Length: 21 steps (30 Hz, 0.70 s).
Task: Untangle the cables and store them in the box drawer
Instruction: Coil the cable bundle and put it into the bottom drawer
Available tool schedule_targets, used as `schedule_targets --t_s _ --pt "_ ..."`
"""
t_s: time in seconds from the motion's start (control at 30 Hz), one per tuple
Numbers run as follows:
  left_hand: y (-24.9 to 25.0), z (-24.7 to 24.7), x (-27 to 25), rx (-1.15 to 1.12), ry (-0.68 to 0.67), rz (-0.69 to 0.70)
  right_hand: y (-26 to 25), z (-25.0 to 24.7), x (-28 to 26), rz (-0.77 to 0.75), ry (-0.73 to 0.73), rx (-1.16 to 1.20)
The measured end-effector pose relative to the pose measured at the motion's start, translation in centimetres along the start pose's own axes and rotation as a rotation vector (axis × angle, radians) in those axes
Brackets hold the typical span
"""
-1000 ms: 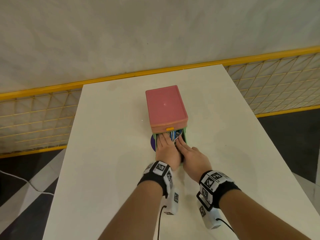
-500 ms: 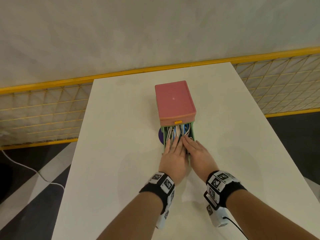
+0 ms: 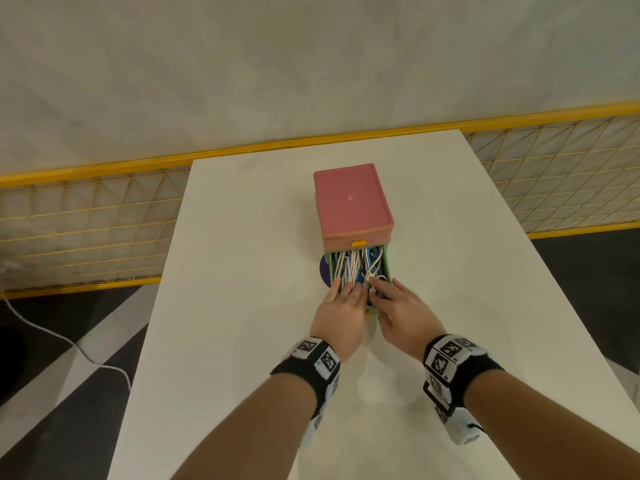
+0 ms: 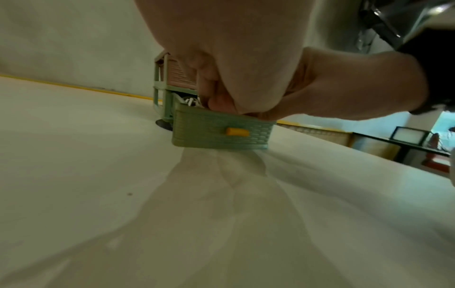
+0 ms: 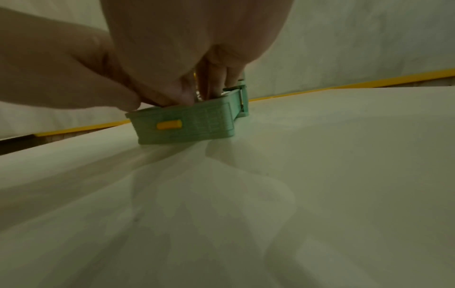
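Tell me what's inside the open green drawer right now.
The green drawer holds a bundle of white and blue cables. The left hand and right hand cover its near end, so the contents there and the drawer floor are hidden.

text: none legible | wristbands (image 3: 320, 356): black-and-white square code markers, possibly unlettered

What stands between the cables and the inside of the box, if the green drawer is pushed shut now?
Nothing visible: the cables lie inside the open green drawer, with both hands over its near end.
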<state>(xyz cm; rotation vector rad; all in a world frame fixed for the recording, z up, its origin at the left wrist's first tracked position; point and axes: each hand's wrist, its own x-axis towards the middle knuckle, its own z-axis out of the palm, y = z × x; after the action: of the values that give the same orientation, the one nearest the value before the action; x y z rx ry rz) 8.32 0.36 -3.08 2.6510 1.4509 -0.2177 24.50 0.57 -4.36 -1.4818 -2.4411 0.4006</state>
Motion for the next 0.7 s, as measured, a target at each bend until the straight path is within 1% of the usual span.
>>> schedule_targets --t_s 0.03,0.1,0.17,0.23,0.3,0.37,0.4,0.43,0.47,0.5,0.53,0.57,0.6,0.63,0.67,0.7 --pt "0.2 -0.4 0.1 -0.016 -0.007 -0.017 -0.3 -0.2 -0.1 0.006 -0.006 -0.001" --pt "-0.2 -0.6 0.4 -0.079 0.033 -0.037 -0.6 -0.3 0.1 0.030 -0.035 -0.021" --pt "-1.0 -0.8 0.5 -0.140 -0.037 -0.009 -0.5 -0.5 0.5 0.030 -0.080 -0.080" --pt "-1.5 -1.0 0.2 -0.132 -0.057 0.016 -0.7 -0.9 0.7 -0.015 -0.112 -0.173" --pt "-1.5 -0.6 -0.4 -0.144 -0.049 0.031 -1.3 -1.5 0.7 -0.091 -0.107 -0.326" --pt "-1.3 -0.4 -0.8 -0.188 -0.051 0.039 -1.9 -2.3 0.7 -0.121 -0.063 -0.367" --pt "-1.3 -0.6 -0.9 -0.243 -0.048 0.038 -2.2 -2.5 0.6 -0.106 -0.033 -0.362" --pt "-1.4 -0.9 -1.0 -0.334 -0.026 0.028 -2.4 -2.8 0.6 -0.079 -0.050 -0.323" --pt "-1.8 -1.4 -1.0 -0.437 0.034 0.006 -2.6 -2.9 0.7 -0.051 -0.111 -0.255" --pt "-2.3 -1.9 -0.9 -0.516 0.144 -0.032 -2.3 -2.8 0.7 -0.030 -0.185 -0.252" --pt "-3.0 -2.5 -0.6 -0.547 0.280 -0.084 -2.2 -2.9 0.8 0.011 -0.245 -0.248" --pt "-3.7 -3.2 -0.1 -0.534 0.401 -0.138 -2.0 -2.9 0.8 0.041 -0.283 -0.227" --pt "-4.5 -4.1 0.5 -0.496 0.475 -0.182 -1.8 -2.9 0.9 0.053 -0.292 -0.201" --pt "-5.3 -4.9 1.2 -0.451 0.473 -0.211 -1.6 -2.7 0.9 0.058 -0.286 -0.180" --pt "-5.9 -5.7 1.8 -0.413 0.407 -0.230 -1.2 -2.5 0.8 0.061 -0.293 -0.178" --pt "-6.3 -6.2 2.4 -0.398 0.303 -0.248 -0.9 -2.5 0.9 0.062 -0.303 -0.183"
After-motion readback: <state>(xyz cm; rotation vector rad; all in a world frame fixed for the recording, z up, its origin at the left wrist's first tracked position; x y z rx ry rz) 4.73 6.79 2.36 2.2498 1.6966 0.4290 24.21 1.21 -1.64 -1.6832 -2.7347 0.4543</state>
